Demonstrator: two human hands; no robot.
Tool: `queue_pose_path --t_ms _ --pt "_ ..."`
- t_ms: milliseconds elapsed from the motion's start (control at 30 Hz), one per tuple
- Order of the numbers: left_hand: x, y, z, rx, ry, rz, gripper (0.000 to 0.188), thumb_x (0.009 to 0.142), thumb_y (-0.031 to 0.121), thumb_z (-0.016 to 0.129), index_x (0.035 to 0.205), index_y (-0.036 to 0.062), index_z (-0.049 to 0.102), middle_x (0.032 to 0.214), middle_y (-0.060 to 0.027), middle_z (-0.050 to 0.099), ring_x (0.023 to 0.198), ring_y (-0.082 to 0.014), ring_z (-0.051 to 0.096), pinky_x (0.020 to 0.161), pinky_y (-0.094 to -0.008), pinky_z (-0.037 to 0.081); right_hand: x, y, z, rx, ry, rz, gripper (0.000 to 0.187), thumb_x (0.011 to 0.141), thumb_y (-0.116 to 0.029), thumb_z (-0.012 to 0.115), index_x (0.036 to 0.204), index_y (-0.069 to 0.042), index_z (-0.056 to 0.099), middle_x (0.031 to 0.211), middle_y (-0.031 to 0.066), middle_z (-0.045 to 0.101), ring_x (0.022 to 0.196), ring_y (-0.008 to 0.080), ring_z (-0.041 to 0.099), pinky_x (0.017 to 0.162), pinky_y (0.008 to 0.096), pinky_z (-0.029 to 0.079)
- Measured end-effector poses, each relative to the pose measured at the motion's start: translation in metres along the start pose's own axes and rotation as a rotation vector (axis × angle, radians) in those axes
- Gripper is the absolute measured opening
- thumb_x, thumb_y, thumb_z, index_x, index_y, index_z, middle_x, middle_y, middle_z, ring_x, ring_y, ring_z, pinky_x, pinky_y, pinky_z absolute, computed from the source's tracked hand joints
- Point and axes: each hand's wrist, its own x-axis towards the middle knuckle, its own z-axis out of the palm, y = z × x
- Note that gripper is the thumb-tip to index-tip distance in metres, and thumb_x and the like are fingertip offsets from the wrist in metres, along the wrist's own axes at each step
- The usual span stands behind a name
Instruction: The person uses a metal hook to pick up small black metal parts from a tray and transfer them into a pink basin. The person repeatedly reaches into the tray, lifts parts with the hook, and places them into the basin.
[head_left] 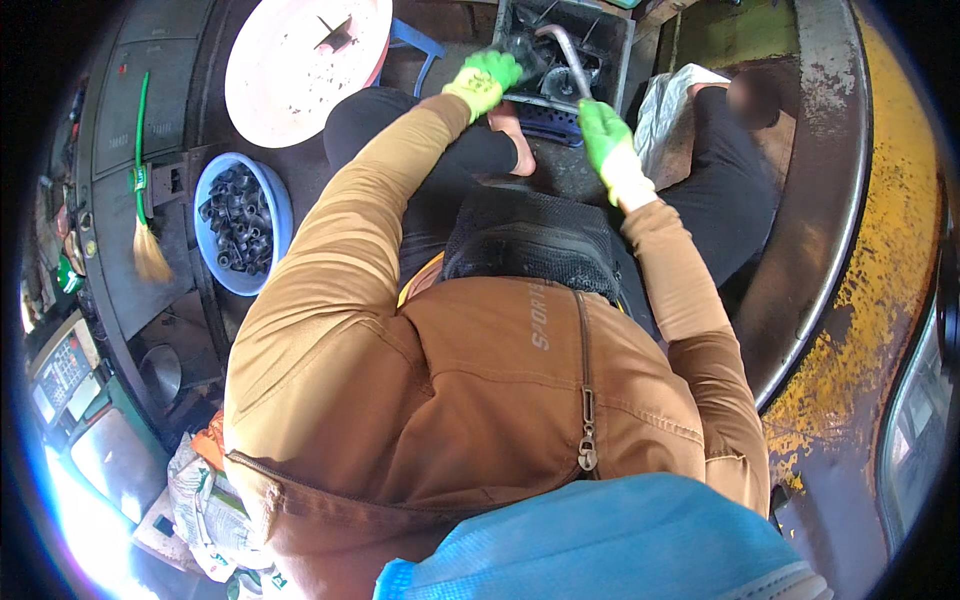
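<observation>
My right hand point(612, 150), in a green and yellow glove, is closed round the lower end of a metal rod with a hooked top point(568, 55). The rod slants up over a dark grey crate point(625, 50). At the crate's left side, my gloved left hand point(484, 80) has its fingers closed on a blurred black part point(522, 58), whose exact kind I cannot make out. Inside the crate lies a round black piece point(565, 82), below the hook.
A blue basket point(552, 128) sits under the crate's near edge. To the left stand a pale pink basin point(262, 95) with dark bits and a blue tub point(284, 215) full of black moulded parts. A green-handled broom point(142, 170) leans farther left. Worn yellow metal point(850, 340) borders the right.
</observation>
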Motion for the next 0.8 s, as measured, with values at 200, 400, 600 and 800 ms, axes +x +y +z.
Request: queue_pose_path --t_ms 200,400,600,800 --pt "-0.039 0.026 0.021 -0.111 -0.118 -0.143 0.017 0.082 0.011 0.053 0.096 0.0075 0.062 0.099 -0.0149 0.061 0.095 -0.0323 0.062 0.081 -0.0444 0.049 0.004 0.013 0.024 -0.41 -0.185 -0.118 0.048 0.095 -0.046 0.032 0.111 -0.009 0.057 0.114 0.0223 0.059 0.107 0.0414 0.054 0.091 0.0468 0.043" --pt "-0.035 0.013 -0.002 -0.425 -0.356 -0.593 0.047 0.078 0.031 0.062 0.116 0.0029 0.06 0.112 -0.021 0.062 0.106 -0.0364 0.058 0.089 -0.0417 0.048 0.013 0.026 0.042 -0.461 -0.169 0.01 0.053 0.095 -0.049 0.031 0.11 -0.005 0.056 0.114 0.0246 0.059 0.107 0.0419 0.055 0.09 0.0474 0.043" --pt "-0.02 0.005 0.012 -0.727 0.147 -0.423 0.054 0.065 0.036 0.077 0.11 0.0098 0.063 0.108 -0.0166 0.064 0.102 -0.0351 0.06 0.087 -0.0419 0.048 0.003 0.015 0.035 -0.465 -0.136 -0.139 0.045 0.096 -0.044 0.034 0.107 -0.007 0.056 0.108 0.0232 0.06 0.101 0.0434 0.056 0.086 0.0494 0.044" --pt "-0.009 0.0 0.037 -0.71 0.056 -0.403 0.042 0.069 0.029 0.076 0.108 0.0168 0.065 0.102 -0.0137 0.066 0.096 -0.0355 0.061 0.083 -0.0412 0.049 -0.005 0.014 0.027 -0.351 -0.047 -0.264 0.036 0.095 -0.041 0.04 0.097 -0.008 0.054 0.098 0.0224 0.061 0.092 0.0434 0.057 0.079 0.0501 0.045"
